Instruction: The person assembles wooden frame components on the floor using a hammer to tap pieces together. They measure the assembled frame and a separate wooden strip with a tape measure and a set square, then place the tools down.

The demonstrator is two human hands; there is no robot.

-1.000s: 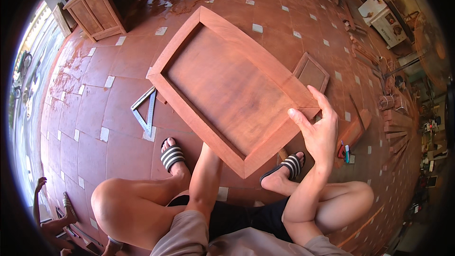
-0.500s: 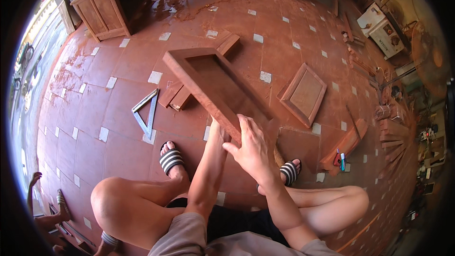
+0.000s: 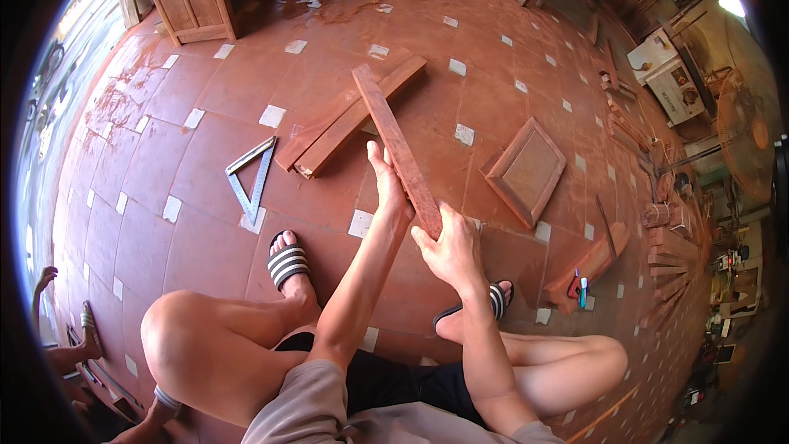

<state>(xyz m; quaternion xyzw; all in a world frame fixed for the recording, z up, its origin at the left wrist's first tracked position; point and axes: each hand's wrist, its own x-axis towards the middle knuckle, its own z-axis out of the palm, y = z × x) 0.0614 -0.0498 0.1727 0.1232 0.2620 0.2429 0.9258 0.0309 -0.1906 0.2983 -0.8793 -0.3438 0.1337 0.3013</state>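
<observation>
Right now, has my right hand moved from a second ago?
Yes, left: your right hand appeared directly below the framed panel lying on the floor, and now appears to its lower left.

Free gap between raised panel (image 3: 397,150) and floor panel (image 3: 530,170), timbers (image 3: 343,132) in the way leftward.
</observation>
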